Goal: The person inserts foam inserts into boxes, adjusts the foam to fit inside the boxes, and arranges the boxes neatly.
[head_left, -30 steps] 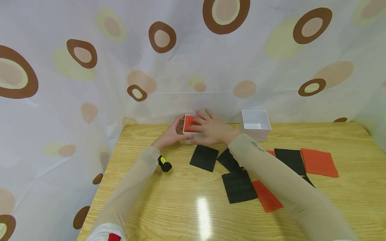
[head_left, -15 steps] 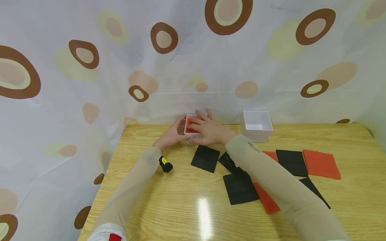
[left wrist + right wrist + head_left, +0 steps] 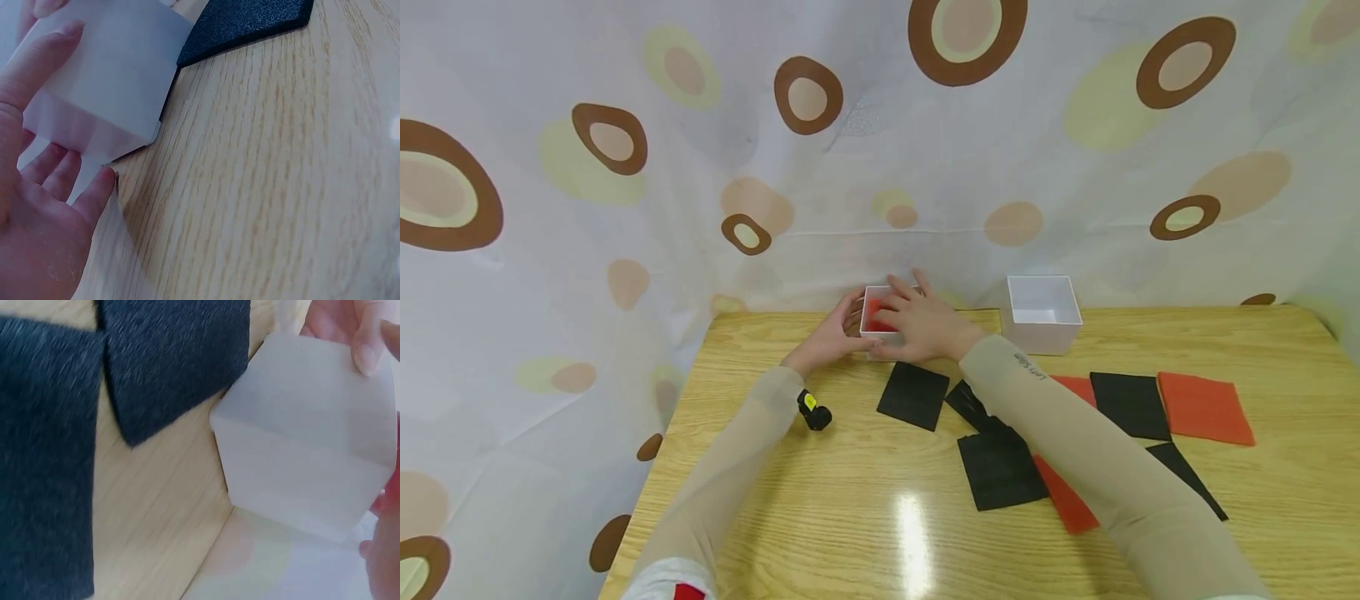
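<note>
A small white box [image 3: 864, 310] stands at the table's back edge, with a red felt piece [image 3: 876, 315] inside it. My left hand [image 3: 829, 337] holds the box from its left, thumb along the front and fingers round the side. In the left wrist view that thumb [image 3: 44, 62] lies against the white wall. My right hand [image 3: 928, 323] reaches over the open top with fingers spread, some of them down at the red felt and hiding part of it. Only edges of the right hand [image 3: 384, 550] show in the right wrist view.
Another white box [image 3: 1043, 312] stands farther right. Black felt squares [image 3: 913, 395] and red felt squares [image 3: 1206, 408] lie over the middle and right of the table, partly under the right sleeve. A small black device [image 3: 814, 412] sits at the left wrist. A patterned curtain [image 3: 865, 167] hangs behind.
The red felt sits lower in the box than a second ago, under the right fingers. The left hand keeps its hold. The right forearm has shifted slightly, uncovering more of a black felt square.
</note>
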A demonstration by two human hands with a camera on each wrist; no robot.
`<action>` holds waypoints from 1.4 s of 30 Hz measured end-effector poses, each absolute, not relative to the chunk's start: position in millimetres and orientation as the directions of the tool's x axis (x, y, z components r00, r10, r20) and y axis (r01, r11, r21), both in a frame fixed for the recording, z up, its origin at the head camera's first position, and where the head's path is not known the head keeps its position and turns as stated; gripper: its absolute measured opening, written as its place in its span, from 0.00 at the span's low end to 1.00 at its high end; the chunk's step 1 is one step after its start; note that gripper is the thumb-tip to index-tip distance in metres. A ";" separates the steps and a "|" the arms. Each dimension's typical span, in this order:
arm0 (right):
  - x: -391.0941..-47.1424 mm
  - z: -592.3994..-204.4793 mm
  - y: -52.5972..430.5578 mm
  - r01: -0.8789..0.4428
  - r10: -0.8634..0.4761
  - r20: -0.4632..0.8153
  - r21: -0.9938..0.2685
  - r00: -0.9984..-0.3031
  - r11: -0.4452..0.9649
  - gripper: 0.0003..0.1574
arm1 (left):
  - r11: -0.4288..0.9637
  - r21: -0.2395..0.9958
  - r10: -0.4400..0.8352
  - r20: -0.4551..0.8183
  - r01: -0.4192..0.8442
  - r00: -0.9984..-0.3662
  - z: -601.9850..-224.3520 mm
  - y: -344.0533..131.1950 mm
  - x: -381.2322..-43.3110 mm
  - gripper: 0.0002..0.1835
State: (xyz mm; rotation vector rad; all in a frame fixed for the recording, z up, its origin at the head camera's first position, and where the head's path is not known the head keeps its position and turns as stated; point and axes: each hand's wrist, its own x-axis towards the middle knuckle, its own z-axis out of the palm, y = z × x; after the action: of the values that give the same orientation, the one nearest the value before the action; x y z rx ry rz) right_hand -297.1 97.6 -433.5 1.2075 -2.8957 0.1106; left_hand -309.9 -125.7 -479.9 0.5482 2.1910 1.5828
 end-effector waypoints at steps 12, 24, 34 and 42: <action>-299.4 -430.7 111.9 -0.619 -0.619 0.043 -0.001 -0.784 0.785 0.49 | 0.269 0.960 0.518 -0.071 0.083 -0.853 -480.4 -125.8 -309.5 0.54; -301.7 -424.7 124.5 -0.629 -0.630 0.077 0.036 -0.773 0.776 0.45 | 0.265 0.961 0.507 -0.071 0.077 -0.859 -479.1 -124.9 -309.0 0.54; -297.7 -430.0 123.7 -0.642 -0.645 0.046 0.061 -0.763 0.764 0.45 | 0.267 0.961 0.510 -0.085 0.064 -0.856 -480.5 -124.5 -309.0 0.56; -298.4 -430.9 121.8 -0.646 -0.648 0.038 0.061 -0.761 0.761 0.46 | 0.269 0.960 0.508 -0.078 0.072 -0.858 -480.1 -125.5 -308.8 0.55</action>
State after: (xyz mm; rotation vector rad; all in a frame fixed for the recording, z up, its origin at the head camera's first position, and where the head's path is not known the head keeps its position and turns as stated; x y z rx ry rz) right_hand -298.4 121.8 -430.9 1.0639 -2.8948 -0.0675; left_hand -308.8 -125.5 -480.1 0.5273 2.1745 1.6153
